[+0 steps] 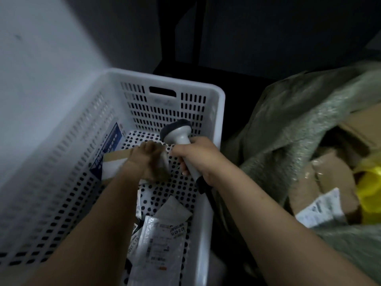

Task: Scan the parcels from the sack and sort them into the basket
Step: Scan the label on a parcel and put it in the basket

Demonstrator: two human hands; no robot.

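A white slotted plastic basket (218, 112) fills the left and middle. My right hand (198, 159) grips a grey handheld scanner (177, 135) above the basket, its dark head pointing away. My left hand (142, 162) reaches down into the basket, blurred, fingers around a small brownish parcel (161, 170). A white and brown box with a blue stripe (112, 159) leans by the left wall. White mailer bags with labels (158, 244) lie at the near end. The grey-green woven sack (292, 129) gapes open on the right.
Inside the sack lie brown cardboard parcels (329, 176), a white shipping label (321, 207) and something yellow (369, 182). A pale wall (51, 48) runs along the left of the basket. Dark furniture legs (198, 27) stand behind it.
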